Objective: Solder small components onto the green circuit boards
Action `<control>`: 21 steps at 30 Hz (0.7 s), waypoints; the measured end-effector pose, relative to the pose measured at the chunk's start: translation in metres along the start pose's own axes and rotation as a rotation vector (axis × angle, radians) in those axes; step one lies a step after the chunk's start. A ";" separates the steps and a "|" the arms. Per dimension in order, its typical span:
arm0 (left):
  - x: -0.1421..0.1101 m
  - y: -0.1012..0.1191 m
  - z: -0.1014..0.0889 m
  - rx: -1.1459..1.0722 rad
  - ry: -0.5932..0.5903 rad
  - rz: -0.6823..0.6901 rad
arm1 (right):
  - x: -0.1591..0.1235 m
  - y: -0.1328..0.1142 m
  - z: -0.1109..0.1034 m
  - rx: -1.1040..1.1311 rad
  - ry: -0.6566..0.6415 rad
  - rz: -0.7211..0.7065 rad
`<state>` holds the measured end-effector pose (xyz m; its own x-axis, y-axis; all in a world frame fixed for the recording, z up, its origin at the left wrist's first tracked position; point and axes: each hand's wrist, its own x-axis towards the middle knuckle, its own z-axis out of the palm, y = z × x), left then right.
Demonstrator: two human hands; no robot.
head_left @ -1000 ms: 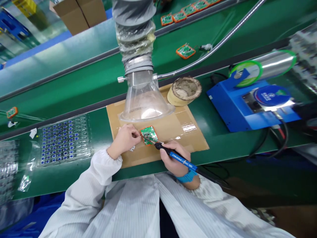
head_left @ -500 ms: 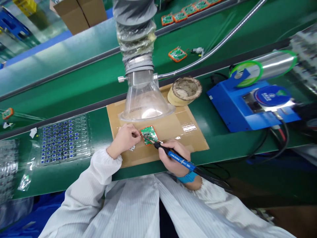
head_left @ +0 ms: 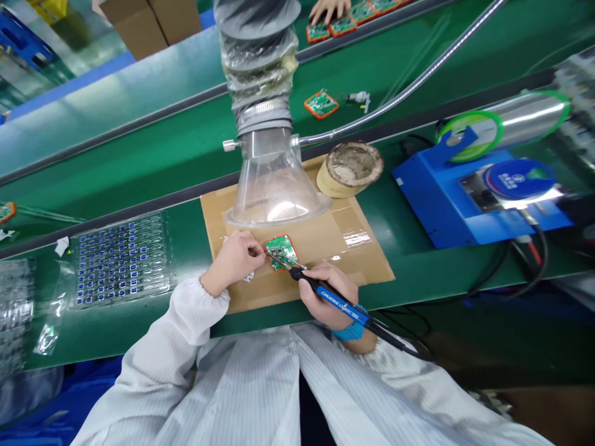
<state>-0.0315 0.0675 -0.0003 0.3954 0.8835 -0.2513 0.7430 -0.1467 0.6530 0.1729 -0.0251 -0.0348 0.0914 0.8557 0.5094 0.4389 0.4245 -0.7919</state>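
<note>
A green circuit board (head_left: 284,246) with an orange rim lies on a flat piece of cardboard (head_left: 367,263). My right hand (head_left: 331,294) grips a blue and black soldering iron (head_left: 339,301), its tip over the board's lower left part. At the board's left edge, my left hand (head_left: 239,257) is closed in a pinch; whatever lies between its fingertips is too small to make out. A small white piece (head_left: 250,277) sits just below that hand. The clear hood of a fume extractor (head_left: 279,186) hangs above the board.
A round cream pot (head_left: 348,170) stands behind the cardboard. On the right is a blue solder feeder (head_left: 483,198). A clear tray (head_left: 123,260) of small blue parts lies left. Beyond, a belt carries another board (head_left: 321,104); a co-worker's hand (head_left: 329,8) touches boards at the top.
A co-worker's hand has come in over the boards at the top. The board on the belt has shifted left. My own hands and the soldering iron have hardly moved.
</note>
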 end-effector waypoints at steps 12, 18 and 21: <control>0.001 -0.002 0.000 -0.002 -0.001 0.007 | -0.001 0.002 -0.001 0.012 -0.017 0.007; 0.000 -0.001 0.000 -0.007 -0.003 0.002 | -0.002 0.004 -0.002 0.012 0.051 0.012; 0.000 -0.001 0.000 -0.007 0.000 -0.003 | -0.002 0.006 -0.002 0.020 0.065 0.036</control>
<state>-0.0323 0.0681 -0.0010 0.3933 0.8838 -0.2533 0.7402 -0.1409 0.6574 0.1770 -0.0254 -0.0396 0.1648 0.8496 0.5011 0.4162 0.4007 -0.8162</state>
